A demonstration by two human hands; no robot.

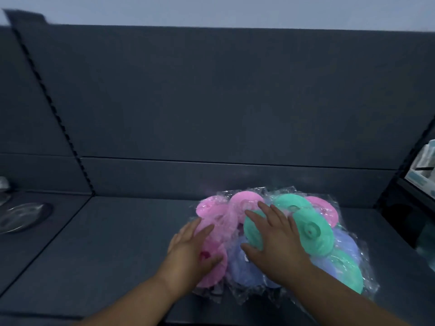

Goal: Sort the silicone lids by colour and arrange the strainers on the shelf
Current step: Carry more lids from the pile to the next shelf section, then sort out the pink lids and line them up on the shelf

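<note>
A heap of round silicone lids in clear plastic bags lies on the dark shelf (122, 231), right of centre. Pink lids (209, 209) are at the left and back, green lids (313, 231) in the middle and right, and blue lids (244, 267) at the front and underneath. My left hand (193, 250) rests flat with spread fingers on the pink lids at the heap's left side. My right hand (273, 236) lies with straight fingers on a green lid (251, 228) and the blue one below it. Neither hand grips anything.
On the neighbouring shelf section at the far left lies a round dark strainer-like item in plastic (23, 216). A slotted upright (47, 90) divides the sections. Boxed goods (423, 168) stand at the right edge. The grey back panel rises behind the heap.
</note>
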